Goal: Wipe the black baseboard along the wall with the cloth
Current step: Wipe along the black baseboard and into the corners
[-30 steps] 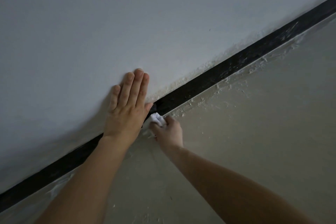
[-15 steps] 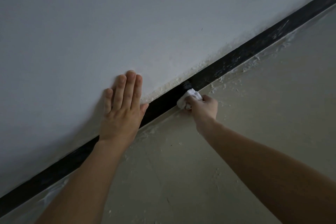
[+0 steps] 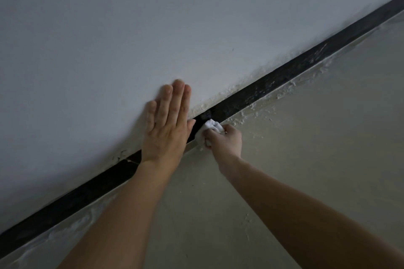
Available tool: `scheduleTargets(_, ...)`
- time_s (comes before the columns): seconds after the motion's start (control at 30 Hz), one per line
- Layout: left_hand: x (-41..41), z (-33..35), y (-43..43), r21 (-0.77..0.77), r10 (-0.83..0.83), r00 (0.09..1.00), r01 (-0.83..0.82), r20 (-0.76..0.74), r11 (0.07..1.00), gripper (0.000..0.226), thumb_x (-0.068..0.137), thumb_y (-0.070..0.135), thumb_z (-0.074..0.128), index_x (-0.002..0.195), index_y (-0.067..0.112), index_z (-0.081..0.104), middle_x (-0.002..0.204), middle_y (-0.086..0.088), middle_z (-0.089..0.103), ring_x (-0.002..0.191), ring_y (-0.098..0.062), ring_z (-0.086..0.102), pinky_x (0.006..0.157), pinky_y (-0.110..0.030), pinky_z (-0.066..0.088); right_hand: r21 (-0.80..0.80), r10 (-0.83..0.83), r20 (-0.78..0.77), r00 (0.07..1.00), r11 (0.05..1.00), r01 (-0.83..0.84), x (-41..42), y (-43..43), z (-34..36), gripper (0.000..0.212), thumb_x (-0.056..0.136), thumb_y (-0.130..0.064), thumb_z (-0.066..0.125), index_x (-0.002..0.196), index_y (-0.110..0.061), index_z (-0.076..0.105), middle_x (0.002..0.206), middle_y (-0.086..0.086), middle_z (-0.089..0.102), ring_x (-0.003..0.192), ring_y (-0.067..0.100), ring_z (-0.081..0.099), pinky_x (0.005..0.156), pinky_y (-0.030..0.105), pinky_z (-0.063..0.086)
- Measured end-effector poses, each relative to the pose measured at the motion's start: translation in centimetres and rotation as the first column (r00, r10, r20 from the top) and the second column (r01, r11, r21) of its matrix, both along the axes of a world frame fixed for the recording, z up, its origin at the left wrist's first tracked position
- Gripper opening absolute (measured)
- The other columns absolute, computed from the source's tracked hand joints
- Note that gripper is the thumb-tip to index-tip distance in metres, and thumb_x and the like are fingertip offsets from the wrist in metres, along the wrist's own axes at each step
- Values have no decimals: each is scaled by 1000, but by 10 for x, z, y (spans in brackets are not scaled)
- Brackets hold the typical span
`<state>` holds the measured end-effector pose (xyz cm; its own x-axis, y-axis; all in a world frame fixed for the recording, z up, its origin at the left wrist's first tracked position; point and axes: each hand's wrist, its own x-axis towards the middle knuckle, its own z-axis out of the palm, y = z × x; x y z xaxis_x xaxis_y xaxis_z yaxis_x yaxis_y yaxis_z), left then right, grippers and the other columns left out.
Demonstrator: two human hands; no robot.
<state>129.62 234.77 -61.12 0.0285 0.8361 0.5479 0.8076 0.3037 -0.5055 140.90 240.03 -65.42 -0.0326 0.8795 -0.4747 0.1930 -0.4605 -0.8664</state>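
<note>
Right hand [image 3: 225, 140] gripping bunched white cloth [image 3: 210, 127] against black baseboard [image 3: 273, 81], cloth at hand's eleven o'clock, left hand [image 3: 167, 129] flat, fingers straight, on wall [image 3: 153, 28]

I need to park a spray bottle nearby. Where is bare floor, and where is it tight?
Bare floor lies right of the right hand, below the baseboard, and between left forearm and right forearm. Tight where the left hand on the wall nears the cloth.
</note>
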Motion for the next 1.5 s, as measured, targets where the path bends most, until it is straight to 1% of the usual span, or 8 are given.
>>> scheduleTargets(0.33,-7,-8,5,49,-22,999,23,-28,999,76,102,51,29,152,4,-3,155,-16,-25,143,-28,-24,114,-42,-17,129,-176,131,976,979,159,41,67,0,10,73,-12,68,79,-4,64,60,-1,56,59,15,55,53,25,43)
scheduleTargets(0.47,-9,-10,8,80,-28,999,31,-38,996,74,102,51,29,153,5,0,156,-15,-22,143,-28,-23,115,-42,-17,142,-283,161,945,955,262,57,87,13,10,75,-17,64,77,-12,56,67,5,61,69,29,68,68,46,60)
scheduleTargets(0.67,-9,-13,9,135,-57,998,56,0,989,68,102,42,33,154,7,6,158,-12,-17,145,-24,-19,116,-39,-13,125,119,275,954,980,-158,57,43,32,10,82,-16,68,83,-13,59,69,2,62,65,20,64,66,41,60)
scheduleTargets(0.77,-6,-15,10,140,-69,998,66,12,988,66,102,40,33,154,8,8,158,-11,-16,145,-24,-18,116,-39,-11,199,185,354,917,943,-267,33,28,22,16,77,-19,70,81,-7,60,65,-1,57,59,14,53,54,29,45)
scheduleTargets(1.0,-4,-19,10,146,-18,1000,19,-4,989,63,105,43,27,155,9,8,158,-11,-16,145,-25,-19,116,-40,-11,288,-62,311,948,957,-32,39,61,19,11,79,-14,66,78,-7,58,64,0,54,58,11,48,49,23,35)
scheduleTargets(1.17,-1,-19,10,153,-7,1000,8,-5,988,65,104,43,29,154,8,6,158,-12,-17,145,-26,-19,116,-41,-9,252,-195,293,936,960,121,64,96,24,8,78,-18,64,79,-14,57,79,9,67,77,28,69,70,42,59)
scheduleTargets(1.37,2,-22,13,176,2,1000,-4,13,984,66,103,41,32,154,7,7,158,-12,-15,145,-26,-17,116,-42,-10,187,193,339,921,946,-267,67,58,34,10,82,-19,68,82,-13,59,74,7,67,70,25,67,66,47,60)
scheduleTargets(1.5,4,-24,14,189,7,1000,-12,28,982,67,103,41,34,154,7,8,159,-11,-14,146,-24,-17,117,-42,-10,270,244,349,905,898,-347,45,42,29,22,76,-21,72,67,-13,53,60,1,55,56,15,53,50,32,46)
